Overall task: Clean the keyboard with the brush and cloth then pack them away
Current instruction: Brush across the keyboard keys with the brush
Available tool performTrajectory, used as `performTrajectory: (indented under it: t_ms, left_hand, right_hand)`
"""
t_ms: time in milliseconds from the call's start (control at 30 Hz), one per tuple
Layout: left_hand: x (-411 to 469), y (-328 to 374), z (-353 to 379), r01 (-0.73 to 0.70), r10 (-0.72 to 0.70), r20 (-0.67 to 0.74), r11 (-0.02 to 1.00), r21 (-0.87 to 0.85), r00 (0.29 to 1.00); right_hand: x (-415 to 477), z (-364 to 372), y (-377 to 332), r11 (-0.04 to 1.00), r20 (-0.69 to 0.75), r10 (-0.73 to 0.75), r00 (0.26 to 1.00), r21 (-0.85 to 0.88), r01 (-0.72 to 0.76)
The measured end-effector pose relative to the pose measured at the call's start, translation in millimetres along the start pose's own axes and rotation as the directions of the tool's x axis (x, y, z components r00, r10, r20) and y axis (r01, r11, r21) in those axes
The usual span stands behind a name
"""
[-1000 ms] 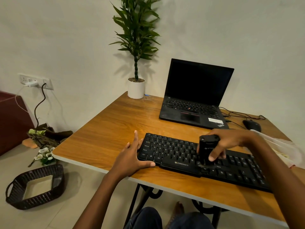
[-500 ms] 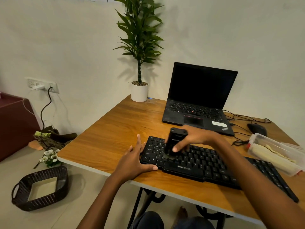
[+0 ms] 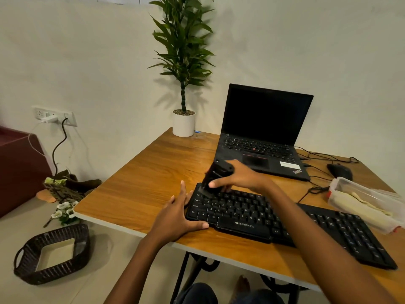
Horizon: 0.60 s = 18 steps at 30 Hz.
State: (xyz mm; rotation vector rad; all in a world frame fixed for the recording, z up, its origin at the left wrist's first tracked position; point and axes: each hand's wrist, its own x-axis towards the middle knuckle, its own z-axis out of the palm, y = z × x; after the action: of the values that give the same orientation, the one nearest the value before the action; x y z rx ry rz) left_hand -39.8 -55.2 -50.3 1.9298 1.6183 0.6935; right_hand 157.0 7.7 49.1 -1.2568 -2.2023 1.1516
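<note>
At the table's (image 3: 153, 183) near edge, a right hand (image 3: 238, 178) clamped on the brush (image 3: 215, 176) works the keyboard's (image 3: 252, 216) far-left corner while the flat, straight-fingered left hand (image 3: 177, 218) braces its end; brushing looks unfinished, calling for passes along the remaining rows.

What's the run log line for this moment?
phase: brushing | right hand: grips black cylindrical brush on top-left keys of black plastic keyboard | left hand: braces keyboard's left end
</note>
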Motion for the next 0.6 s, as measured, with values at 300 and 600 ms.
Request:
performTrajectory:
  t_ms: [300,600]
  left_hand:
    - [-2,1,2,-0.009,0.009,0.018,1.000,-0.008,1.000]
    - [-5,8,-4,-0.029,0.027,0.029,0.997,0.074,0.999]
  right_hand:
    - [-45,-43,28,0.976,-0.023,0.144,0.989,-0.165,-0.146]
    - [-57,-44,17,0.966,-0.265,0.178,0.948,-0.135,-0.220]
